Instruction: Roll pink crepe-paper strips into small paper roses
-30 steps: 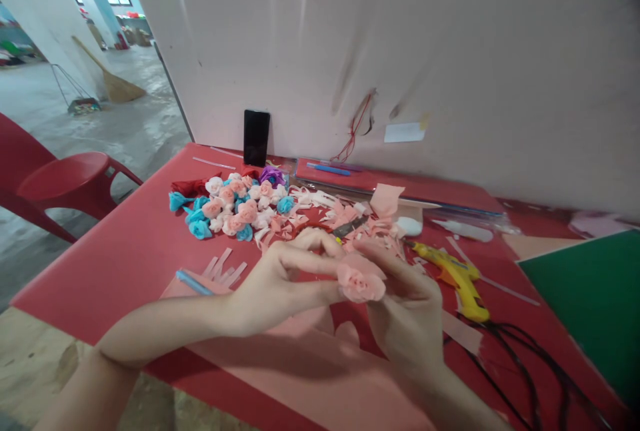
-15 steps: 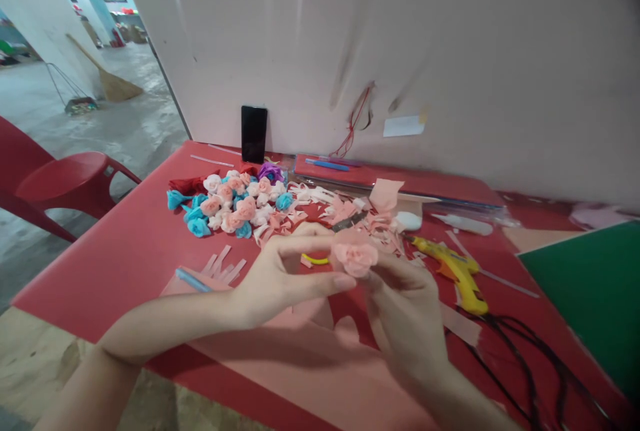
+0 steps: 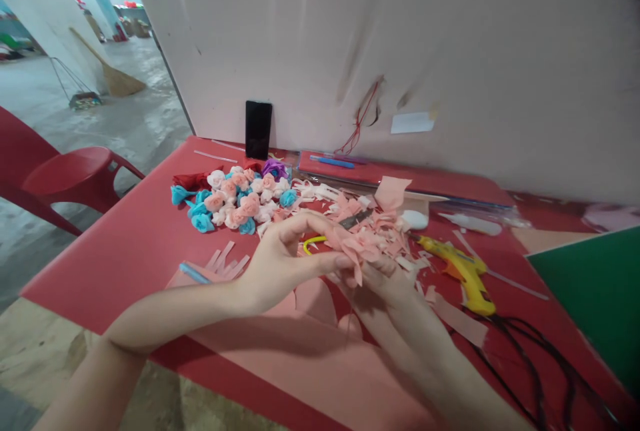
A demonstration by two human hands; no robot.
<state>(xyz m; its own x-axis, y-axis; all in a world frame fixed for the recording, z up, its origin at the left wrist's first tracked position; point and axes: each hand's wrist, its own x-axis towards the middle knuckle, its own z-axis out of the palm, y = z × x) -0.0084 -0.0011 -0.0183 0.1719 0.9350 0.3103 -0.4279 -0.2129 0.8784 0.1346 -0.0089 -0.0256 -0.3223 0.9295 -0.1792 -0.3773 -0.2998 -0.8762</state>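
Both of my hands meet over the red table [image 3: 125, 244] around a pink crepe-paper rose [image 3: 361, 250]. My left hand [image 3: 283, 259] pinches the rose from the left with thumb and fingers curled. My right hand [image 3: 387, 278] holds it from below, fingers closed under the petals. A loose pink petal tail hangs down from the flower. Behind the hands lies a heap of pink paper scraps [image 3: 380, 221], and a pile of finished small roses [image 3: 235, 198] in pink, white and blue sits further left.
A yellow glue gun [image 3: 463, 274] with a black cord lies right of my hands. Yellow-handled scissors [image 3: 313, 243] peek out behind my left hand. A black phone [image 3: 259, 130] leans on the wall. Green sheet [image 3: 595, 298] at right, red chair [image 3: 60, 181] at left, pink paper sheet [image 3: 300, 364] near me.
The rose has been turned so its face tips away, and both hands have shifted slightly up and away over the scraps. The camera view has drifted a little.
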